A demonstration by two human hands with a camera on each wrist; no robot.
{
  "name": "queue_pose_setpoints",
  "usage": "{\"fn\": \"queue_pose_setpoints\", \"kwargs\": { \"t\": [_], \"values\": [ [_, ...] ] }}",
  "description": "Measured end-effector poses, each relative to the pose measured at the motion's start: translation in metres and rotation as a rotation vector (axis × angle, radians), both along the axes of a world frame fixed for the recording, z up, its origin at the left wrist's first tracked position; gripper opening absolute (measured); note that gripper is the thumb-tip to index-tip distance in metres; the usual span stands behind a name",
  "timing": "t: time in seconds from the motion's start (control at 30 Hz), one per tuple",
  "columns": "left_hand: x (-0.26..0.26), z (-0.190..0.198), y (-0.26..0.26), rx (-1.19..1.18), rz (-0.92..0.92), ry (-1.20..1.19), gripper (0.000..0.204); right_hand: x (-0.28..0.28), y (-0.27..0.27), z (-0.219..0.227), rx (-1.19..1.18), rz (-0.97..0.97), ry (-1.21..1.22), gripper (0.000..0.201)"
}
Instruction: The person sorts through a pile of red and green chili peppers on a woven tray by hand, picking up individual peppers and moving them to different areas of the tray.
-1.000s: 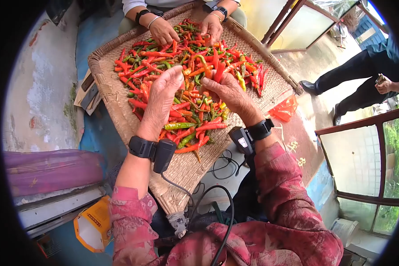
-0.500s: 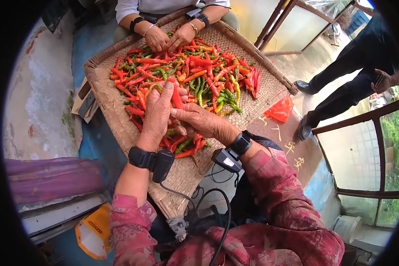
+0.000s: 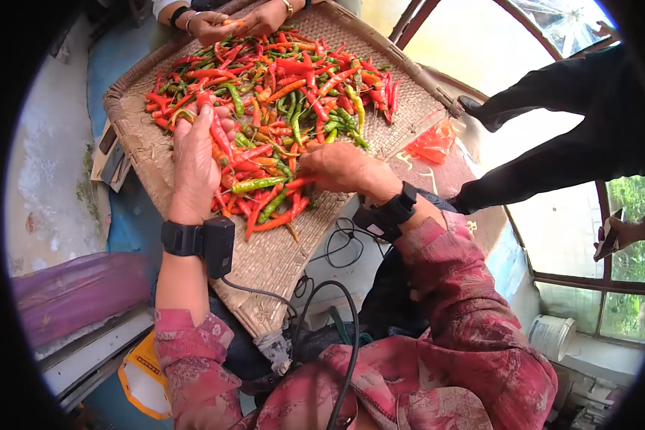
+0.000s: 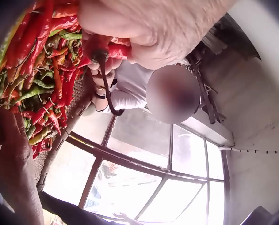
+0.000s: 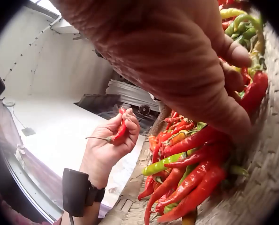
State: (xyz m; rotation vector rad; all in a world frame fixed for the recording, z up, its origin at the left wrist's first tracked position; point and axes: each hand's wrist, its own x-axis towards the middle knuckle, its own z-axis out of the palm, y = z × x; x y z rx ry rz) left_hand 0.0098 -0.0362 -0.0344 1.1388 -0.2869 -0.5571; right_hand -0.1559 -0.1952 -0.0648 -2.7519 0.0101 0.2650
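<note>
My left hand [image 3: 196,161] is raised over the left side of the chili heap, its fingers curled round a red chili [image 3: 221,136]. That chili [image 5: 119,133] shows a thin green stem in the right wrist view; the left wrist view has its dark hooked stem [image 4: 106,84] below the hand [image 4: 163,33]. Low over the heap's near right edge, my right hand [image 3: 347,168] reaches among the chilies. In the right wrist view this hand [image 5: 172,56] has thumb and fingertips spread apart beside a red chili [image 5: 256,91], touching the heap.
Red, green and orange chilies [image 3: 290,89] lie on a woven tray [image 3: 140,136]. Another person's hands [image 3: 211,27] work at its far edge. A red plastic bag [image 3: 433,142] lies to the right, near a standing person's dark-trousered legs [image 3: 552,129]. A cable [image 3: 351,308] loops below.
My hands have moved apart, the left staying with its chili, the right lowering to the heap. The view has shifted; the other person's hands have risen from the chilies.
</note>
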Motion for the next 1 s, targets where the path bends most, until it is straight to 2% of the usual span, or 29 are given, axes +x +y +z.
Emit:
{"fn": "queue_pose_setpoints", "kwargs": {
  "t": [0.07, 0.23, 0.27, 0.3, 0.33, 0.37, 0.4, 0.43, 0.47, 0.53, 0.57, 0.63, 0.7, 0.73, 0.77, 0.83, 0.87, 0.93, 1.0],
  "values": [
    [0.004, -0.008, 0.000, 0.005, -0.069, 0.004, 0.018, 0.002, 0.004, -0.017, -0.023, -0.022, -0.152, 0.017],
    [-0.008, -0.001, -0.010, 0.046, -0.123, 0.015, 0.020, 0.010, 0.004, -0.011, -0.052, -0.023, -0.174, 0.016],
    [-0.006, -0.005, -0.011, 0.058, -0.131, 0.023, 0.020, 0.013, 0.001, -0.008, -0.009, -0.076, -0.111, 0.016],
    [-0.004, -0.008, -0.011, 0.039, -0.171, 0.030, 0.021, 0.015, -0.001, 0.002, 0.076, -0.143, -0.033, 0.018],
    [0.002, -0.013, -0.013, 0.016, -0.228, 0.070, 0.023, 0.014, -0.011, 0.002, 0.185, -0.092, -0.149, 0.021],
    [0.009, -0.022, -0.014, -0.013, -0.292, 0.088, 0.026, 0.016, -0.014, 0.008, 0.266, -0.138, -0.215, 0.021],
    [0.003, -0.016, -0.017, 0.055, -0.234, 0.132, 0.032, 0.017, -0.018, 0.011, 0.336, -0.162, -0.279, 0.021],
    [0.005, -0.019, -0.019, 0.064, -0.253, 0.184, 0.038, 0.019, -0.021, 0.014, 0.603, -0.206, -0.289, 0.020],
    [0.005, -0.020, -0.023, 0.057, -0.270, 0.215, 0.042, 0.017, -0.017, 0.024, 0.734, -0.281, -0.322, 0.019],
    [0.002, -0.020, -0.032, 0.051, -0.247, 0.294, 0.045, 0.019, -0.015, 0.028, 0.890, -0.366, -0.399, 0.018],
    [0.000, -0.019, -0.037, 0.048, -0.251, 0.292, 0.045, 0.018, -0.016, 0.028, 0.886, -0.368, -0.403, 0.018],
    [-0.002, -0.013, -0.037, 0.057, -0.273, 0.289, 0.048, 0.023, -0.008, 0.031, 1.153, -0.493, -0.334, 0.018],
    [-0.002, -0.013, -0.036, -0.037, -0.315, 0.271, 0.051, 0.029, -0.006, 0.028, 1.376, -0.570, -0.351, 0.017],
    [-0.004, -0.013, -0.036, -0.036, -0.207, 0.294, 0.047, 0.032, -0.010, 0.023, 1.418, -0.597, -0.325, 0.017],
    [0.002, -0.017, -0.036, -0.078, -0.267, 0.234, 0.051, 0.031, -0.009, 0.030, 1.501, -0.677, -0.325, 0.016],
    [-0.018, 0.004, -0.033, -0.044, -0.179, 0.083, 0.071, 0.035, -0.017, 0.030, 1.513, -0.620, -0.310, 0.014],
    [-0.019, 0.010, -0.032, 0.008, -0.159, -0.003, 0.073, 0.038, -0.019, 0.024, 1.552, -0.652, -0.355, 0.011],
    [-0.021, 0.015, -0.033, 0.086, -0.107, -0.207, 0.066, 0.038, -0.018, 0.026, 1.537, -0.677, -0.357, 0.012],
    [-0.024, 0.017, -0.030, 0.151, -0.216, -0.285, 0.055, 0.042, -0.014, 0.028, 1.538, -0.617, -0.360, 0.013]
  ]
}}
